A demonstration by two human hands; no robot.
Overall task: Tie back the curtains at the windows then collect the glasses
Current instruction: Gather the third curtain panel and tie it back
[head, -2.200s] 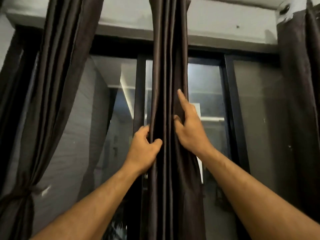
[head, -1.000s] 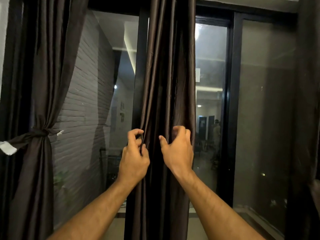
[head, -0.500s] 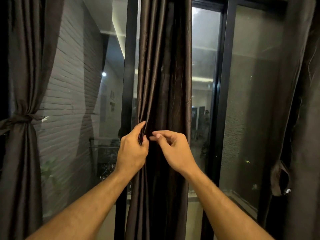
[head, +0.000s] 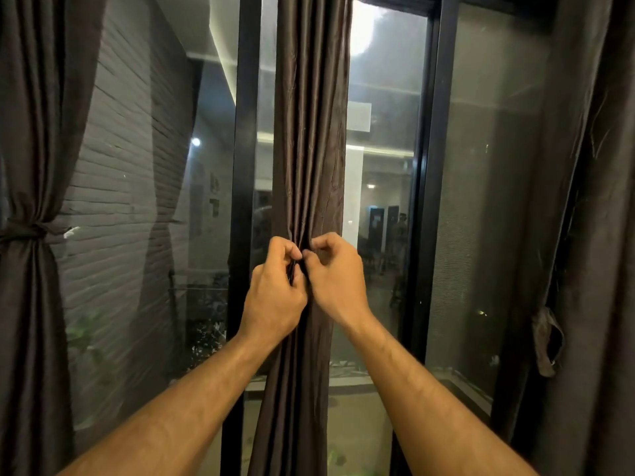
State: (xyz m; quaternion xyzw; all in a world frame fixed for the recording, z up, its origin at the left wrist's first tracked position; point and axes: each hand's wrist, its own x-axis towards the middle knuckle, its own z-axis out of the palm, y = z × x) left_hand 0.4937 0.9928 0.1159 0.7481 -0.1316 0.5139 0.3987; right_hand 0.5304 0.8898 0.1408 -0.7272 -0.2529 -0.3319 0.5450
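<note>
A dark brown middle curtain [head: 311, 139] hangs gathered in a narrow bunch in front of the window. My left hand [head: 275, 297] pinches its folds from the left at mid height. My right hand [head: 338, 276] pinches the same folds from the right, fingertips almost touching those of the left. The left curtain [head: 31, 304] is cinched by a tie-back [head: 22, 231]. At the right edge hangs a third curtain [head: 598, 235], loose, with a fabric loop [head: 546, 341] dangling beside it. No glasses are in view.
Black window frames [head: 242, 166] split the glass panes [head: 481, 201] behind the curtains. Through the glass I see a grey brick wall [head: 117, 201] and a lit interior. The sill runs low at the right [head: 470, 393].
My hands slid down the middle curtain from high on it and closed together, fingers now pinching the folds. The view tilted lower, showing the tied left curtain and the right loop.
</note>
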